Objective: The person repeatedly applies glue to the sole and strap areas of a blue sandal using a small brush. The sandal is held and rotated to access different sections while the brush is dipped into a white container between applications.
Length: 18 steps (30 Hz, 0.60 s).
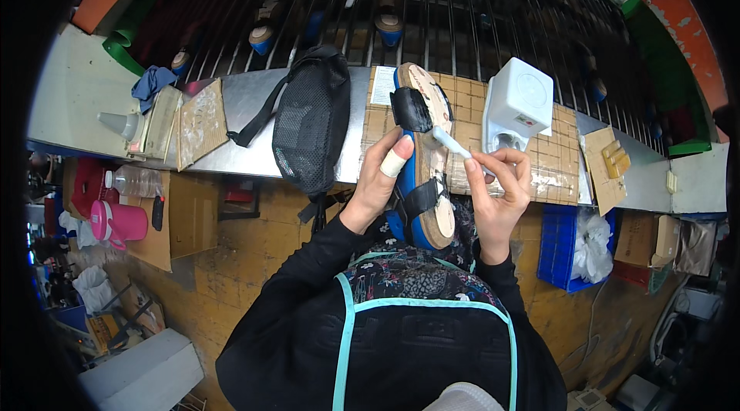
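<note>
A sandal (430, 164) with a cork-coloured footbed, blue sole edge and black straps stands lengthwise in front of me, over the near edge of the table. My left hand (378, 186) grips it by its left side; pale tape wraps the thumb. Between thumb and fingers, my right hand (501, 191) pinches a slim whitish stick-like tool (452, 143). The tool's rounded end points at the footbed beside the upper strap; whether it touches cannot be told. Just beyond the right hand, a white dispenser-like device (524, 99) with a round opening stands on taped cardboard (551, 172).
A black mesh bag (312, 122) lies left of the sandal on the metal tabletop (258, 149). Behind the table, a rack of metal rods (432, 10) carries several blue-soled shoes. Below right is a blue crate (556, 245); at left, a pink jug (119, 222) sits on a carton.
</note>
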Available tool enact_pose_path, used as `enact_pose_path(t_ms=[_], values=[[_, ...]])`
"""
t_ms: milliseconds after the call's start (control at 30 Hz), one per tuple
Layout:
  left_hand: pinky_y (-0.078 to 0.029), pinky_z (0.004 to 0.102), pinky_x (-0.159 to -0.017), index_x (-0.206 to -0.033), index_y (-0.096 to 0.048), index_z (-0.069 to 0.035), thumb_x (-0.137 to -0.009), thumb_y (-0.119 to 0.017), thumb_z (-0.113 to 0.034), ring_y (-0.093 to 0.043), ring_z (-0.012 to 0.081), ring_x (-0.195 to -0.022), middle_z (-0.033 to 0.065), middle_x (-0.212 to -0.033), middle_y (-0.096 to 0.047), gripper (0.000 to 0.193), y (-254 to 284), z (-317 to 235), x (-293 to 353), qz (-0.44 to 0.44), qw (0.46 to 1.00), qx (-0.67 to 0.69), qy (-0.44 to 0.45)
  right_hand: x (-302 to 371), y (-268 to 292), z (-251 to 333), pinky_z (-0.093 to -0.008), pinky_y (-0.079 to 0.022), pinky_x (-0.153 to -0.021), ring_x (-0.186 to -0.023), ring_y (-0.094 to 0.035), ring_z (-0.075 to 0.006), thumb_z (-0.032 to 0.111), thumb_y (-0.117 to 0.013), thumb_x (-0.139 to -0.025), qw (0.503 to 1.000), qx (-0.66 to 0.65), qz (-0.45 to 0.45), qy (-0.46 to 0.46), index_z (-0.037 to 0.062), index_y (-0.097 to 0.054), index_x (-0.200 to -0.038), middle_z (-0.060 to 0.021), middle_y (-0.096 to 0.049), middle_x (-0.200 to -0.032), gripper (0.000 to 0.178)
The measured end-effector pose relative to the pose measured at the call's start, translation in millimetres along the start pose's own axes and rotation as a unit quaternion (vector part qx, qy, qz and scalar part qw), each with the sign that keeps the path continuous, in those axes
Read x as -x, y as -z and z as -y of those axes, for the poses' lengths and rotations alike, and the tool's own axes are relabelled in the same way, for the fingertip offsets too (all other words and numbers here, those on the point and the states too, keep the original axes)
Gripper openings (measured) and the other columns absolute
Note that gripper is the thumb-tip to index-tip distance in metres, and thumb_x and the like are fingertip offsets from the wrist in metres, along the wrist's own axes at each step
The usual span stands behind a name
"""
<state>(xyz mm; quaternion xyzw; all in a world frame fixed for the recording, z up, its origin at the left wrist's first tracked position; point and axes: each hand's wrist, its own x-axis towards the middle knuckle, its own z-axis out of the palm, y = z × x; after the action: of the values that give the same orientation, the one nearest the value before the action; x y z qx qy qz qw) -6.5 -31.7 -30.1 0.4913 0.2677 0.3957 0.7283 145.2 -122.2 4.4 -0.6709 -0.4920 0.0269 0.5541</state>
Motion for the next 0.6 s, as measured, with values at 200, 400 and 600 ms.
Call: enact_pose_path(t_ms=[200,400,600], values=[[-0.042,0.0228,-0.077,-0.11,-0.058,0.004,-0.093,-0.056,-0.049,-0.052,0.0092,-0.087,0.004,-0.095,-0.059,0.056,5.2,-1.4,0.0,-0.017,0.998,-0.056,-0.026,-2.2,-0.6,-0.7,-0.0307,-0.031,-0.083,-0.075,-0.054,-0.0138,0.013,-0.081,-0.072,0.991,0.104,-0.04,0.079,0.0092,-0.076,-0.09,-0.0039,-0.057,-0.09,0.019],[-0.042,0.0229,-0.076,-0.107,-0.059,0.005,-0.091,-0.057,-0.049,-0.052,0.009,-0.085,0.0036,-0.092,-0.059,0.056,12.2,-1.6,-6.0,-0.004,0.998,-0.056,-0.023,-7.1,2.8,-11.5,-0.0299,-0.032,-0.082,-0.075,-0.056,-0.0143,0.012,-0.081,-0.071,0.997,0.03,0.006,0.078,0.0089,-0.076,-0.09,-0.0043,-0.057,-0.09,0.02],[-0.044,0.0231,-0.075,-0.107,-0.059,0.005,-0.091,-0.058,-0.048,-0.054,0.0092,-0.085,0.0049,-0.094,-0.061,0.055,13.1,-7.6,-12.0,0.004,0.998,-0.06,-0.026,-1.7,8.7,-16.4,-0.029,-0.032,-0.08,-0.067,-0.055,-0.0126,0.01,-0.081,-0.071,0.997,-0.049,0.048,0.025,0.0083,-0.076,-0.09,-0.004,-0.057,-0.089,0.02]])
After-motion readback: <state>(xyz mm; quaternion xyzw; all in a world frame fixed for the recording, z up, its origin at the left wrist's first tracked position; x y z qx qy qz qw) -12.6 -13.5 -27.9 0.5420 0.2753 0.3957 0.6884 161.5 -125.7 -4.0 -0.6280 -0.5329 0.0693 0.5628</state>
